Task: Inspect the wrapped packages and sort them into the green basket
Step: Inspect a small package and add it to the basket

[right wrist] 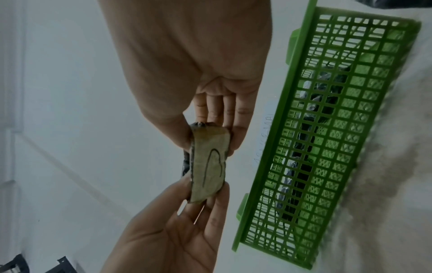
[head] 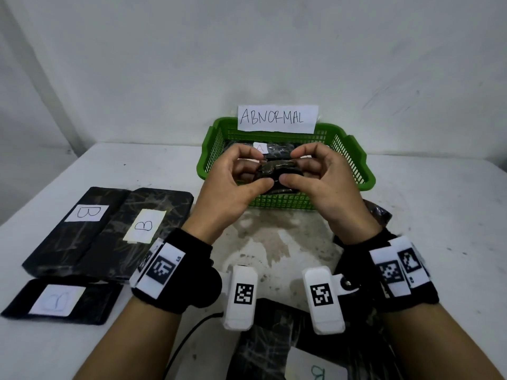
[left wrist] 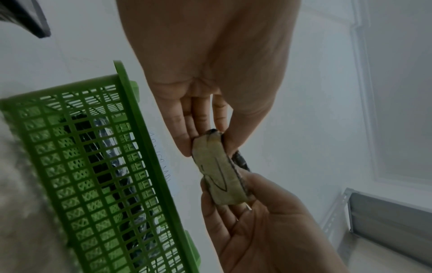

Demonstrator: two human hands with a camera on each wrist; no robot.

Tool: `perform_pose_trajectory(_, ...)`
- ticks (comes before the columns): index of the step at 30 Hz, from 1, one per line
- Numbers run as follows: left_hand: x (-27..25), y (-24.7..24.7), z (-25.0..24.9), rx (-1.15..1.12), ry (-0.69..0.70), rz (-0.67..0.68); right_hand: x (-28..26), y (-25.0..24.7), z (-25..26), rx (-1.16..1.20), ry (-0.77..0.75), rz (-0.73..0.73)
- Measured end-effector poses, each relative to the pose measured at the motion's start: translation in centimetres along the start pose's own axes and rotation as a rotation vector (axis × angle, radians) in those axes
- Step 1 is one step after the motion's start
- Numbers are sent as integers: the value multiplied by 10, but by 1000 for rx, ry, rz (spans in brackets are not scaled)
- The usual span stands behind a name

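Observation:
Both hands hold one small black wrapped package (head: 275,174) just above the front of the green basket (head: 211,149). My left hand (head: 260,168) pinches its left end between thumb and fingers. At the other end, my right hand (head: 290,167) does the same. The wrist views show the package's underside (left wrist: 219,173) (right wrist: 208,171), which carries a pale label with a handwritten letter I cannot read. Inside the basket lies another black package (head: 282,150) with a white "A" label. A paper sign (head: 277,118) reading "ABNORMAL" stands on the basket's back rim.
On the white table at the left lie three black packages labelled "B" (head: 79,229) (head: 142,229) (head: 57,300). Another labelled package (head: 301,352) sits at the near edge, and one (head: 380,212) lies behind my right wrist. A black cable (head: 186,341) runs along the near edge.

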State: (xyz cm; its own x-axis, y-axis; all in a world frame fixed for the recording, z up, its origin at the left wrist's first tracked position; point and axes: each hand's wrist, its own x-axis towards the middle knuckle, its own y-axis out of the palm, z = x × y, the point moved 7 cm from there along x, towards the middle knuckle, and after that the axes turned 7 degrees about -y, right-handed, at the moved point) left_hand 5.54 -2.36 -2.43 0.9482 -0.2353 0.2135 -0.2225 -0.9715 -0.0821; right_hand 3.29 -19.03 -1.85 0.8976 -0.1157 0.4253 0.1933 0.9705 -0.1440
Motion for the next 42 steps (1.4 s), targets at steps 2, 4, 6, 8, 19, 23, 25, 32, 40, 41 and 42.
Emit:
perform_pose_trajectory(2, 0, -3, -3, 1, 28, -12, 0, -2, 0, -11, 14, 36)
perform_pose_trajectory(4, 0, -6, -6, 6, 56, -34, -2, 1, -3, -18, 89, 174)
perform_pose_trajectory(6, 0, -6, -7, 32, 78, -33, -6, 6, -7, -4, 191, 278)
perform_pose_trajectory(8, 0, -5, -7, 40, 87, -4, -8, 7, -10, 99, 272, 248)
perform_pose_trajectory(19, 0, 1, 6, -17, -30, 44, -4, 4, -12, 149, 207, 177)
perform_pose_trajectory(23, 2, 4, 8, -42, -33, 49, -4, 6, -12, 95, 160, 119)
perform_pose_trajectory(25, 3, 3, 7, -39, -23, 37, -4, 7, -11, 78, 115, 92)
perform_pose_trajectory(32, 0, 2, 6, -102, -68, 72, -3, 7, -5, 34, -16, 100)
perform_pose_trajectory(40, -2, -4, -8, -30, 95, 68, -6, 11, -14, 183, 233, 196)
perform_pose_trajectory(41, -2, -3, -7, -27, 100, 79, -5, 9, -15, 171, 225, 168)
perform_pose_trajectory(42, -2, -2, -6, -32, 94, 90, -5, 7, -15, 162, 202, 138)
